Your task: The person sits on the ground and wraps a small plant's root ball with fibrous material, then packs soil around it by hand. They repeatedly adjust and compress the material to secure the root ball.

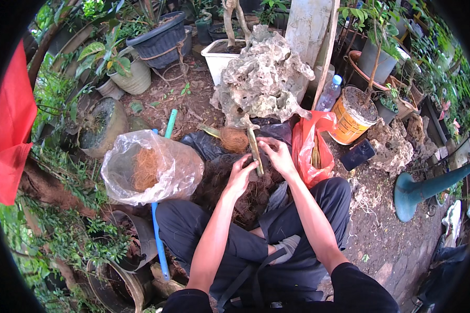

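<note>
My left hand (239, 175) pinches the lower end of a greenish-brown strip of plant stem (254, 150), held lengthwise in front of me. Just right of that strip is my right hand (277, 154), fingertips bent towards its edge; whether they grip anything is too small to make out. Beyond the left hand lies a round ball of brown coir fibre (234, 139), on black plastic sheeting (199, 144). Dark loose fibre (243, 203) is heaped below my hands, between my crossed legs. A clear plastic bag (180, 168) with orange-brown coir (145, 169) inside lies to the left.
A red plastic bag (307, 156) holding similar strips stands right of my hands. Ahead rises a large pitted rock (262, 74). Rightward are a plastic bottle (329, 94), a planted orange bucket (348, 121) and a phone (357, 154). A blue pipe (159, 242) lies by my left knee.
</note>
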Demonstrator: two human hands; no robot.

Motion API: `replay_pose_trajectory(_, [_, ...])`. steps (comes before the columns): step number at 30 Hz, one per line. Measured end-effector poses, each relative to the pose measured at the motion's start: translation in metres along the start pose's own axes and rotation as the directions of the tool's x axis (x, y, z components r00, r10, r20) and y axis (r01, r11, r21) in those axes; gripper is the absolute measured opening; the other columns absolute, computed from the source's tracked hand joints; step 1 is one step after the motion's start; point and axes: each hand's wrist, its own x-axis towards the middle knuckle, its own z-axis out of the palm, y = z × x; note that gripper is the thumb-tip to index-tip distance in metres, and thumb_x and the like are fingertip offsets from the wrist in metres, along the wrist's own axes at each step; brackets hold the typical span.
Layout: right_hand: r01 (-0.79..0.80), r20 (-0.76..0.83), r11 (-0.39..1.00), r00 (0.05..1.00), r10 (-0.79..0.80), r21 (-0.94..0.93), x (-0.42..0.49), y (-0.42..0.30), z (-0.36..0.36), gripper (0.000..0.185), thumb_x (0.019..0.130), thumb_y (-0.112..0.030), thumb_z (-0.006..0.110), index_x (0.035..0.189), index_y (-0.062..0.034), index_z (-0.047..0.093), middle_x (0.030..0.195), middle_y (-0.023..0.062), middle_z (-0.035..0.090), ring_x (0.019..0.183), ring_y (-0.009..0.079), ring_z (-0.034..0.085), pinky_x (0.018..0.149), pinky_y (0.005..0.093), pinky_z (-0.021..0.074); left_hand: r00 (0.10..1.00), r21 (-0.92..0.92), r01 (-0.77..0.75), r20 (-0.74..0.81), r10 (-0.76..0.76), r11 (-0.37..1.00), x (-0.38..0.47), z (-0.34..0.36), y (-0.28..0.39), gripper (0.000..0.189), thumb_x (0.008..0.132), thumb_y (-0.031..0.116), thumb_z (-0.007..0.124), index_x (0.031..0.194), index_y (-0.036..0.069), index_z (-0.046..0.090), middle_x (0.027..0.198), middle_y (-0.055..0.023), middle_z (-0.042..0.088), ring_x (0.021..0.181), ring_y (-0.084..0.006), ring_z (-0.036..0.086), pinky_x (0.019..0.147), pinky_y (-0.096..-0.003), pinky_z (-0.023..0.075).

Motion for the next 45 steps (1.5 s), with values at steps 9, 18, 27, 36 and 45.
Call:
replay_pose_trajectory(9, [-0.257,0.151,0.961,0.959,0.241,0.097,-0.019,0.006,0.011,0.058,0.088,-0.027,0.076,0.129,0.009,0.054,0.108,0.0153,0.068,0.1,0.0174,0.064,0.083,0.0289,0.052,0.955,-0.043,-0.175,-0.251,0.159,0.984,0.006,-0.013,0.003,0.033,0.091,0.006,0.066,0.123,0.001,0.061,0.115,-0.0035,0.064,0.111,-0.0115,0.056,0.09,-0.0278,0.0457])
replay_pose_trajectory(18, [-0.405,0.123,0.838,0.913,0.388,0.366,-0.029,0.012,0.035,0.058,0.083,-0.016,0.081,0.129,0.0055,0.052,0.109,0.0129,0.064,0.096,0.0179,0.065,0.081,0.0309,0.0553,0.963,-0.118,-0.153,-0.24,0.122,0.981,0.002,-0.024,0.001,0.033,0.092,0.012,0.066,0.123,0.002,0.06,0.116,-0.0048,0.065,0.108,-0.016,0.062,0.094,-0.0315,0.0481])
replay_pose_trajectory(27, [-0.384,0.183,0.741,0.922,0.342,0.551,-0.034,0.007,0.048,0.04,0.083,-0.014,0.08,0.115,0.0007,0.06,0.102,0.011,0.065,0.087,0.0146,0.064,0.073,0.031,0.0565,0.989,-0.455,-0.146,-0.081,0.123,0.879,-0.002,-0.018,0.007,0.05,0.101,0.044,0.045,0.127,0.002,0.057,0.131,-0.0122,0.062,0.121,-0.0256,0.058,0.102,-0.0428,0.0452])
replay_pose_trajectory(36, [0.148,0.001,0.94,0.988,-0.156,-0.307,-0.036,0.007,0.051,0.035,0.084,-0.016,0.078,0.108,0.0061,0.068,0.096,0.0125,0.071,0.084,0.0165,0.068,0.076,0.0312,0.0558,0.983,-0.287,-0.109,-0.174,0.06,0.952,0.004,-0.033,-0.01,0.037,0.102,0.027,0.052,0.125,-0.001,0.056,0.125,-0.0118,0.064,0.117,-0.0229,0.06,0.1,-0.0409,0.0476])
replay_pose_trajectory(45, [-0.087,-0.008,0.93,0.996,0.09,-0.357,-0.016,0.008,0.011,0.024,0.091,-0.016,0.07,0.105,0.0029,0.069,0.091,0.0129,0.073,0.082,0.0169,0.069,0.08,0.0316,0.054,0.953,-0.472,-0.22,-0.291,0.084,0.854,0.002,-0.036,0.003,0.017,0.101,0.023,0.055,0.107,0.007,0.056,0.09,-0.0063,0.061,0.081,-0.0205,0.063,0.084,-0.0391,0.0537])
